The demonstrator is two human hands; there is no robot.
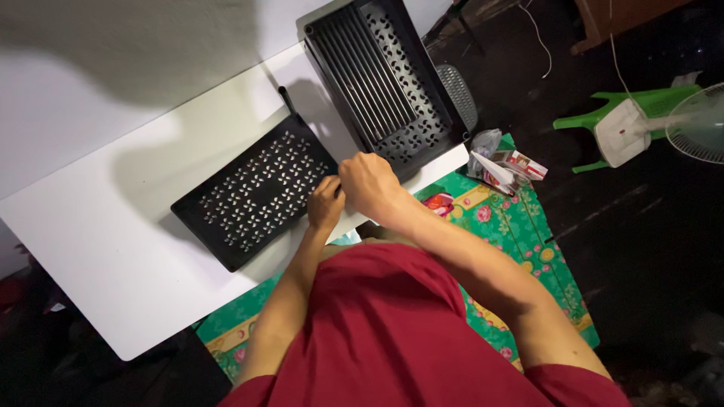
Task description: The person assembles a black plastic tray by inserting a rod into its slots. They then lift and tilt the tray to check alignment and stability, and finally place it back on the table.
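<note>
Looking down from a head-worn camera, the view shows a person in a dark red shirt seated at a white surface [90,226]. Both hands meet near the middle of the picture, at the near right corner of a flat black perforated panel [256,192] that lies on the surface. The panel is rectangular, set at an angle, and pierced with rows of small pinwheel-shaped holes. The left hand [326,202] is curled, its fingers closed against the panel's corner. The right hand [368,183] is also curled, knuckles up, just beside the left and touching it; whether it pinches the panel's edge or something small between the hands cannot be told.

Farther away and to the right, touching the panel's far right edge, stands a larger black housing [385,75], tilted up, with long ribbed slats on one half and the same pinwheel holes on the other. A thin dark pen-like object [286,99] lies on the surface by the panel's far corner.

Below the surface, a green floral mat [520,234] covers the floor. On it sit small packets and a box [509,166]. Far right, a green plastic stool [648,105] lies beside a white fan [697,124].
</note>
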